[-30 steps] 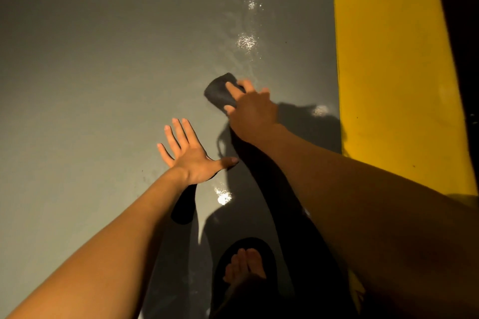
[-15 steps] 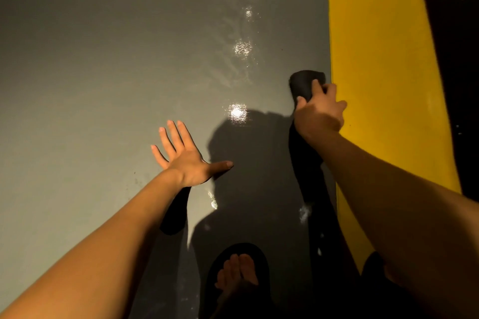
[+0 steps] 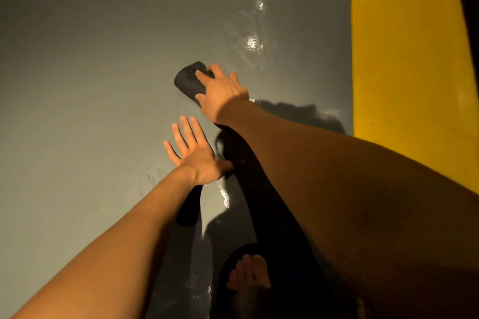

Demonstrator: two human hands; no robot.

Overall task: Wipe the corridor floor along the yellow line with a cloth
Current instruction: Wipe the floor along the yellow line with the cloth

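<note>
the wiping is in progress: the right hand (image 3: pixel 224 93) presses the dark cloth (image 3: pixel 189 80) on the grey floor (image 3: pixel 90 72), the left hand (image 3: pixel 197 155) lies open, and the next stroke probably goes toward the yellow line (image 3: pixel 404 59).

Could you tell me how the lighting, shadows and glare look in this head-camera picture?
Head view: warm, dim light; hard black shadows fall under both arms; bright glare spots glint on the wet grey floor; the dark cloth under the right hand shows no detail.

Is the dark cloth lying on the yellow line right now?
No, the cloth sits on the grey floor under the right hand, well to the left of the yellow line.
</note>
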